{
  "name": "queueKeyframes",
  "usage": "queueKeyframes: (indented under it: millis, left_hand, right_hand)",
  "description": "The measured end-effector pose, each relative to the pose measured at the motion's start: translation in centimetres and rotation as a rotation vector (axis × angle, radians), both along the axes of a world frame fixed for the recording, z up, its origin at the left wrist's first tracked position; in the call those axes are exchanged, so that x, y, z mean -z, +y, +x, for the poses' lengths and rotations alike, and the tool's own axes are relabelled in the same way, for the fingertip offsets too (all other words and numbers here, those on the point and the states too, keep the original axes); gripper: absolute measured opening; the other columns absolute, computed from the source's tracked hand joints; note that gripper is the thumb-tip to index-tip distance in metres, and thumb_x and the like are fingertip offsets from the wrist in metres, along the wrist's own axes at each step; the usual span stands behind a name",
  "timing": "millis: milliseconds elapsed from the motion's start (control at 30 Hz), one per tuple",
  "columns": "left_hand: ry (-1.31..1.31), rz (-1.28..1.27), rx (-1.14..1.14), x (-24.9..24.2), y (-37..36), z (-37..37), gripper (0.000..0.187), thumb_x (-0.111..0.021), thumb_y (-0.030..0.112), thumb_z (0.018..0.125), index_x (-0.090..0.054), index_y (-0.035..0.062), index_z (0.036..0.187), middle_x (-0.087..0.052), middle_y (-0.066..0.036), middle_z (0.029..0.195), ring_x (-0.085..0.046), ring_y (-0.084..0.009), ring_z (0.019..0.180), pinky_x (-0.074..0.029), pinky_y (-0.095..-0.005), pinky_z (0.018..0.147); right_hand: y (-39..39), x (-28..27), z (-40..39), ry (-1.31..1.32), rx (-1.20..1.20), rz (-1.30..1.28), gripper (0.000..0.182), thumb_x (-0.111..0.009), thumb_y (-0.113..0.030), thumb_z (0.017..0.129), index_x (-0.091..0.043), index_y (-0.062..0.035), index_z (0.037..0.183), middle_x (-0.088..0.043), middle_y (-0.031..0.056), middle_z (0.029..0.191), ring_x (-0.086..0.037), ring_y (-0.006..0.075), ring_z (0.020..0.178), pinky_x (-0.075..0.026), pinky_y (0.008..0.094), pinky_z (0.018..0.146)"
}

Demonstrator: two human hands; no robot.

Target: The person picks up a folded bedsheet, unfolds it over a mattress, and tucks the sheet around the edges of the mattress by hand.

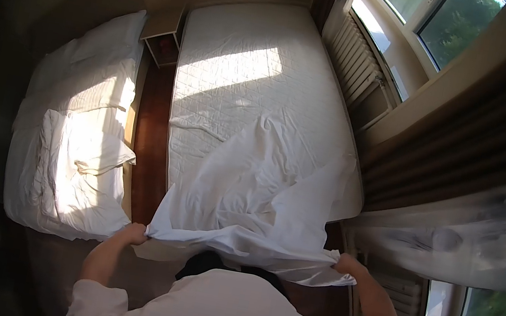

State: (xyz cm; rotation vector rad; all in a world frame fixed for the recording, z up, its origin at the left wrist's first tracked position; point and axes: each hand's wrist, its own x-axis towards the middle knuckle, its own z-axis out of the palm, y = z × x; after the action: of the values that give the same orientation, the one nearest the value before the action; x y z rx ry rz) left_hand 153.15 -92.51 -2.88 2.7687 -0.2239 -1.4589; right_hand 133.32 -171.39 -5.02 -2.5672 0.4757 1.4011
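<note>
A made-up bed (pixel 79 127) stands at the left, a nightstand (pixel 163 34) beside it. The left hand (pixel 133 232) has its fingers clamped on one corner of the white sheet (pixel 254 192), which billows over the bare mattress (pixel 248 69); the right hand (pixel 346 264) grips the other corner

Both arms extended forward, spread apart, short white sleeves. Left hand (pixel 133 232) closed in a fist, knuckles up. Right hand (pixel 346 264) likewise clenched, wrist slightly bent.
</note>
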Motion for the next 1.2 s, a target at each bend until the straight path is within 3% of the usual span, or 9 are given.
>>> queueKeyframes:
  millis: [67, 233, 333, 433, 567, 767, 1000, 1033, 1200]
  left_hand:
    - [-0.302, -0.009, 0.215, -5.6, -4.8, 15.3, 0.026, -0.062, 0.020, 0.083, -0.075, 0.0112, 0.103, -0.071, -0.021, 0.108, -0.068, -0.0372, 0.104, -0.054, -0.0473, 0.092]
    - [-1.657, -0.256, -0.039, -47.1, -9.4, 51.2, 0.032, -0.061, 0.023, 0.091, -0.067, 0.0040, 0.115, -0.069, -0.025, 0.107, -0.067, -0.0411, 0.101, -0.055, -0.0491, 0.085]
    - [-2.156, -0.489, -0.258, -73.2, -12.0, 44.1, 0.043, -0.064, 0.028, 0.092, -0.060, -0.0067, 0.116, -0.064, -0.033, 0.112, -0.065, -0.0456, 0.105, -0.054, -0.0515, 0.088]
    - [-2.394, -0.667, -0.365, -85.0, -10.0, 35.6, 0.058, -0.068, 0.033, 0.092, -0.053, -0.0173, 0.117, -0.059, -0.040, 0.117, -0.062, -0.0501, 0.109, -0.053, -0.0540, 0.091]
    - [-2.482, -0.668, -0.360, -87.8, -6.2, 29.7, 0.053, -0.068, 0.030, 0.091, -0.059, -0.0196, 0.107, -0.064, -0.039, 0.108, -0.065, -0.0505, 0.102, -0.055, -0.0550, 0.087]
    - [-2.465, -0.644, -0.265, -85.6, -2.0, 29.2, 0.045, -0.069, 0.026, 0.089, -0.064, -0.0178, 0.098, -0.065, -0.038, 0.101, -0.066, -0.0528, 0.096, -0.056, -0.0551, 0.083]
    - [-2.357, -0.566, -0.297, -80.4, 1.6, 33.5, 0.042, -0.071, 0.026, 0.089, -0.066, -0.0138, 0.101, -0.067, -0.036, 0.097, -0.066, -0.0509, 0.096, -0.053, -0.0551, 0.084]
    - [-2.310, -0.548, -0.310, -79.8, 2.4, 34.2, 0.042, -0.071, 0.026, 0.088, -0.066, -0.0131, 0.102, -0.067, -0.036, 0.098, -0.065, -0.0506, 0.097, -0.053, -0.0551, 0.084]
    - [-2.712, 0.122, 0.644, -77.1, 10.7, 45.2, 0.039, -0.069, 0.031, 0.090, -0.068, 0.0003, 0.115, -0.070, -0.024, 0.109, -0.066, -0.0462, 0.103, -0.051, -0.0499, 0.090]
  right_hand:
    - [-1.5, -11.3, 10.4, -0.340, 0.054, -0.143, 0.039, -0.074, -0.032, 0.080, -0.073, 0.0019, 0.100, -0.070, 0.0265, 0.107, -0.067, 0.0438, 0.102, -0.053, 0.0481, 0.092]
    - [-14.4, -53.0, 19.0, -1.514, 0.261, -0.806, 0.036, -0.058, -0.033, 0.092, -0.068, -0.0060, 0.113, -0.069, 0.0257, 0.105, -0.062, 0.0437, 0.108, -0.051, 0.0522, 0.089]
    - [-16.2, -74.3, 11.9, -1.621, 0.315, -1.454, 0.045, -0.057, -0.044, 0.095, -0.065, -0.0062, 0.118, -0.069, 0.0232, 0.106, -0.065, 0.0426, 0.100, -0.055, 0.0499, 0.081]
    - [-11.7, -86.1, 2.9, -1.625, 0.255, -1.880, 0.047, -0.056, -0.047, 0.096, -0.065, -0.0050, 0.114, -0.070, 0.0237, 0.098, -0.069, 0.0431, 0.084, -0.058, 0.0497, 0.070]
    - [-8.9, -89.9, -5.9, -1.200, -0.311, -2.318, 0.049, -0.053, -0.040, 0.100, -0.067, 0.0071, 0.098, -0.068, 0.0284, 0.082, -0.070, 0.0410, 0.067, -0.059, 0.0489, 0.060]
    - [3.1, -87.3, -5.4, -1.597, 0.583, -1.794, 0.058, -0.062, -0.049, 0.093, -0.067, 0.0079, 0.106, -0.070, 0.0294, 0.093, -0.072, 0.0421, 0.082, -0.060, 0.0469, 0.068]
    - [7.1, -83.4, -6.3, -1.525, -0.011, -1.411, 0.072, -0.069, -0.054, 0.088, -0.060, 0.0090, 0.123, -0.067, 0.0284, 0.115, -0.067, 0.0419, 0.105, -0.054, 0.0459, 0.091]
    - [9.1, -81.4, -5.5, -1.353, 0.286, -1.647, 0.065, -0.075, -0.041, 0.087, -0.059, 0.0086, 0.125, -0.067, 0.0254, 0.120, -0.065, 0.0376, 0.112, -0.051, 0.0450, 0.095]
    - [17.1, -72.3, -6.7, -1.615, 0.033, -0.754, 0.059, -0.083, -0.017, 0.081, -0.057, 0.0094, 0.127, -0.065, 0.0238, 0.126, -0.064, 0.0331, 0.110, -0.047, 0.0410, 0.099]
